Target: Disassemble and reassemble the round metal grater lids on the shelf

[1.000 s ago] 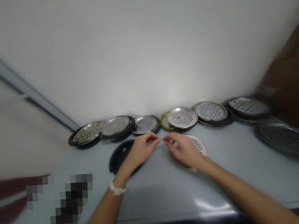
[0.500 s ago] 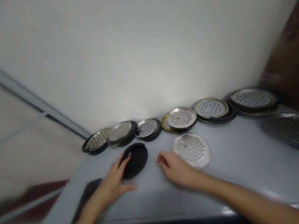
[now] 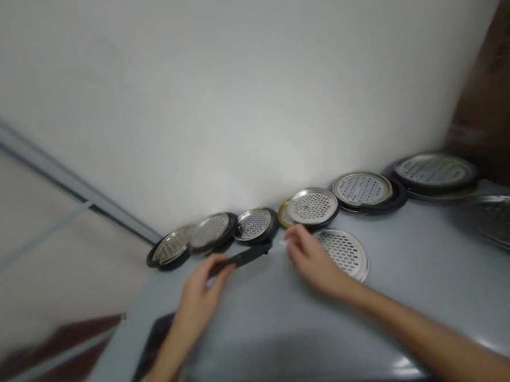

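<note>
My left hand (image 3: pixel 206 286) grips a black disc (image 3: pixel 248 256) by its left edge, thumb and fingers on either side. The disc is lifted and seen nearly edge-on. Just right of its far end is my right hand (image 3: pixel 306 254), fingers pinched together; a small, pale, blurred bit shows at the fingertips, too small to make out. Partly behind my right hand, a round perforated metal grater plate (image 3: pixel 347 254) lies flat on the grey table (image 3: pixel 264 340).
Along the wall stand several piles of round grater plates with black rings, among them one at the left (image 3: pixel 172 246), one in the middle (image 3: pixel 312 206) and one at the right (image 3: pixel 362 189). A dark round plate (image 3: pixel 505 222) lies at the far right. A dark flat object (image 3: pixel 154 341) is beside my left forearm.
My left hand has closed on the black disc and raised it, tilting it from face-on to edge-on. My right hand has moved slightly right and away from me, still pinched.
</note>
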Demonstrator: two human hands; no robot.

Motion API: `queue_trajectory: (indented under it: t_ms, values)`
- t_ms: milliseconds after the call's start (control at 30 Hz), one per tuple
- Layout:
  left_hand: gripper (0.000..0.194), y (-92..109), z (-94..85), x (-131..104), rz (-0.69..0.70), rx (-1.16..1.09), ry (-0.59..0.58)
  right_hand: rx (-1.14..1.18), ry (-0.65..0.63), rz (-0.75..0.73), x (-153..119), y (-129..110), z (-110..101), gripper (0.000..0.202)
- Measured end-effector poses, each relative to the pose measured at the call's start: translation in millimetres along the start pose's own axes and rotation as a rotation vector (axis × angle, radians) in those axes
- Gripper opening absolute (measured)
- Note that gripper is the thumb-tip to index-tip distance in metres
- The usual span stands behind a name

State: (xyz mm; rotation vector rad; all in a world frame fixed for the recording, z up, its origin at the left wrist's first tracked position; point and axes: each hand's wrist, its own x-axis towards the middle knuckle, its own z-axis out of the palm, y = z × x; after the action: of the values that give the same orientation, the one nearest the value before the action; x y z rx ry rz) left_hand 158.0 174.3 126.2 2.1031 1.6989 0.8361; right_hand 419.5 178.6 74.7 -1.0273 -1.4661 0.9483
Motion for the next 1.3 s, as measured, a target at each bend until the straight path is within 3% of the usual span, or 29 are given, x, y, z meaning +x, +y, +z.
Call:
queue_trajectory:
  t_ms: [133,233,300,533,700,767,933,1200,1300]
  values:
    - [0.039,18.1,6.9,35.9,-0.053,-0.313,-0.19,0.17,0.046,0.028,8.4,5.7,-5.8,0.01]
    - [0.047,15.3,21.6,60.8,-0.155,-0.525,-0.428,0.226,0.097,0.023,11.5,10.9,-7.9,0.012]
    - [0.052,10.2,32.3,71.8,-0.212,-0.627,-0.509,0.217,0.122,0.021,12.7,13.2,-9.3,0.013]
    - [0.047,-6.6,50.6,73.8,-0.238,-0.674,-0.572,-0.052,-0.05,0.149,12.3,10.2,-11.5,0.009]
    - [0.041,-11.5,60.1,64.2,-0.18,-0.533,-0.653,-0.3,-0.113,0.09,7.6,6.9,-7.9,0.012]
    - [0.04,-9.9,67.3,60.9,-0.105,-0.456,-0.644,-0.359,-0.139,0.054,5.6,8.7,-6.5,0.014]
    - [0.033,-3.9,81.7,55.3,0.077,-0.211,-0.48,-0.414,-0.163,0.019,3.2,15.2,-5.3,0.019]
    - [0.03,-6.4,86.6,52.1,0.136,-0.023,-0.368,-0.411,-0.198,0.02,1.7,16.4,-4.8,0.024]
    - [0.029,-7.0,88.5,51.2,0.143,0.01,-0.351,-0.461,-0.135,-0.021,6.6,16.9,-13.4,0.026]
